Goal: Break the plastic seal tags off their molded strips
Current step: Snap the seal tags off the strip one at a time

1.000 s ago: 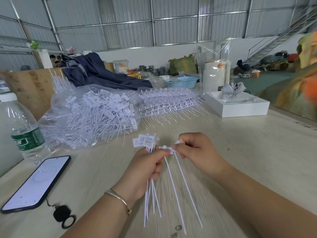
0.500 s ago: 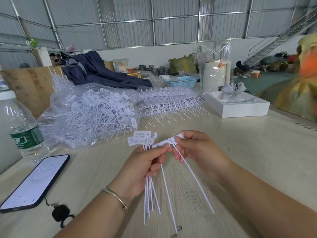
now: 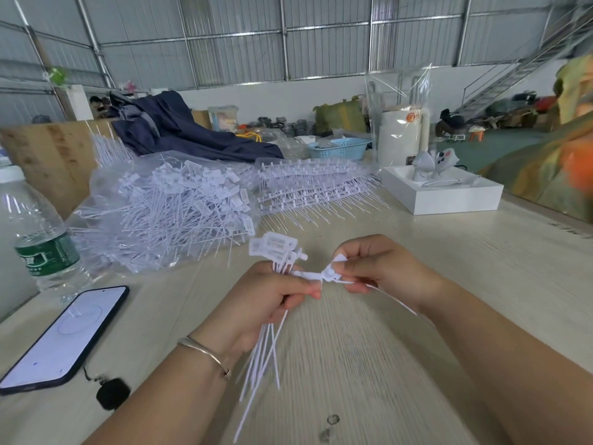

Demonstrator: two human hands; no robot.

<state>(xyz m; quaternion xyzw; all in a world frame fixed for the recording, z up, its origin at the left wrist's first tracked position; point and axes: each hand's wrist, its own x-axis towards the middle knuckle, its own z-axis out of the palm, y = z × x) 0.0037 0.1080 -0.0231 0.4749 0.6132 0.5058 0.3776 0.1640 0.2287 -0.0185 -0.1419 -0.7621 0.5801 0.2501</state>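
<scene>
I see my left hand [image 3: 266,297] gripping a bundle of tags [image 3: 272,248], tails hanging toward the table [image 3: 417,284]. My right hand [image 3: 378,268] pinches one tag [image 3: 330,273] just beside it, above the table. Behind lie a bag of tags [image 3: 167,213] and the strips [image 3: 317,187]; a phone [image 3: 64,338] sits left.

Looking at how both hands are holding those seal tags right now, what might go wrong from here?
The left hand already grips a full bundle of tags; twisting could let some slip out. The tag pinched by the right hand might snap suddenly and fly off. Its loose tail could also snag the bundle's tails.
</scene>
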